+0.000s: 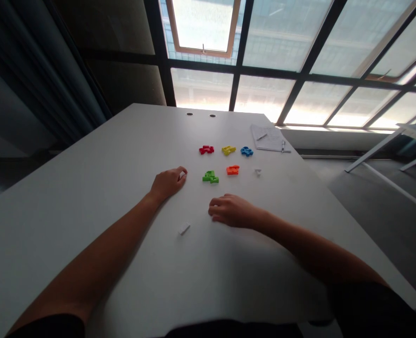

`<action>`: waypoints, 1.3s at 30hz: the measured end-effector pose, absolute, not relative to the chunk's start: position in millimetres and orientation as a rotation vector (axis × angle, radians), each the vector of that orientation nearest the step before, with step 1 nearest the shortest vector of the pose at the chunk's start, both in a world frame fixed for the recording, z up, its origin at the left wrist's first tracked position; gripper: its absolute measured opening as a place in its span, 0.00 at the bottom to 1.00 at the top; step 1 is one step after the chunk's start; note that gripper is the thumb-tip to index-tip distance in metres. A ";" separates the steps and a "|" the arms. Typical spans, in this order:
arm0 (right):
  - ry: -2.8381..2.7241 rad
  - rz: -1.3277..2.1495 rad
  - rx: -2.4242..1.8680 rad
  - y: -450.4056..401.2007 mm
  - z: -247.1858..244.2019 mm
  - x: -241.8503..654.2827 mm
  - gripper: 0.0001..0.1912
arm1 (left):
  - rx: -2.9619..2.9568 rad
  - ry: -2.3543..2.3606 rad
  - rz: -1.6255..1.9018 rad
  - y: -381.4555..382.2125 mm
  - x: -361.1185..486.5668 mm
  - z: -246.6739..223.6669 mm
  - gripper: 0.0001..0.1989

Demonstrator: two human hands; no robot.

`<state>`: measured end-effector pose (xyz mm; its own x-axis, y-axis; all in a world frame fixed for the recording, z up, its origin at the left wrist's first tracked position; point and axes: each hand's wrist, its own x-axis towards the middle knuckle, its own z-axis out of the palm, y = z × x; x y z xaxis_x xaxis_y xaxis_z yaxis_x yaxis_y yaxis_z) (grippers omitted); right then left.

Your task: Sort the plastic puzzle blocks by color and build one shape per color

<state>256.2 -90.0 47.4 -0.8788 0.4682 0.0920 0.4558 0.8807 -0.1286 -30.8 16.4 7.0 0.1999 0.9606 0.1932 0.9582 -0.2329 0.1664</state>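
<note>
Block (184, 229), white and narrow, lies loose on the tabletop (123, 155), on the camera side of both hands. Long axis slants: near end left, far end right, so the far end points roughly toward the right fingertips. Right hand (231, 210) is the nearer one; the block sits to its left and closer to the body, apart, no contact. From the left hand (165, 184), the block is back toward the body and slightly right, a longer way off.

Left hand is clamped on a small white piece (182, 174), thumb and fingers closed around it at the tips, hand low at the table. Right hand is palm down, fingers curled over the surface; undersides are hidden, so can't tell whether the tips are together or have anything between them.

Past the right hand, two loose rows. Near row, left to right: green set (211, 177), orange set (233, 170), white cluster (258, 172). Far row, left to right: red set (206, 149), yellow set (228, 150), blue set (246, 151). Green set is closest of the colours to the held piece, just to its right, not touching. Papers (274, 141) lie farther back on the right, a pen (262, 137) on top.
</note>
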 end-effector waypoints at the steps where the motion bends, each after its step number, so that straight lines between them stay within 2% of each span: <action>1: -2.958 0.214 -0.847 -81.7 53.3 265.8 0.04 | 2.427 1.940 0.401 16.4 -30.7 7.1 0.17; 5: -2.924 0.433 -1.294 -49.2 69.8 305.0 0.09 | 2.430 1.938 0.400 16.6 -30.5 7.0 0.17; 9: -2.814 0.630 -1.484 -19.5 72.0 345.5 0.12 | 2.430 1.933 0.413 16.5 -31.3 6.5 0.17; 14: -2.675 0.599 -1.849 6.3 65.2 402.8 0.19 | 2.447 1.916 0.433 16.1 -31.7 6.7 0.16; 18: -2.559 0.441 -2.049 19.3 58.4 442.1 0.18 | 2.432 1.920 0.420 16.7 -31.4 6.7 0.16; 23: -2.460 0.336 -2.079 29.1 49.8 466.7 0.12 | 2.435 1.918 0.419 17.9 -31.5 5.8 0.17; 27: -2.466 0.314 -1.918 32.0 44.4 469.3 0.11 | 2.421 1.931 0.415 17.9 -31.7 6.1 0.17; 39: -2.407 0.226 -1.774 36.1 32.5 461.4 0.12 | 2.430 1.927 0.428 18.0 -31.6 5.0 0.17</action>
<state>461.4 36.1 32.5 -0.2934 0.9556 0.0260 0.9340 0.2924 -0.2051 -31.6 18.0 5.0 0.2049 0.9570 0.2054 0.9539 -0.2423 0.1773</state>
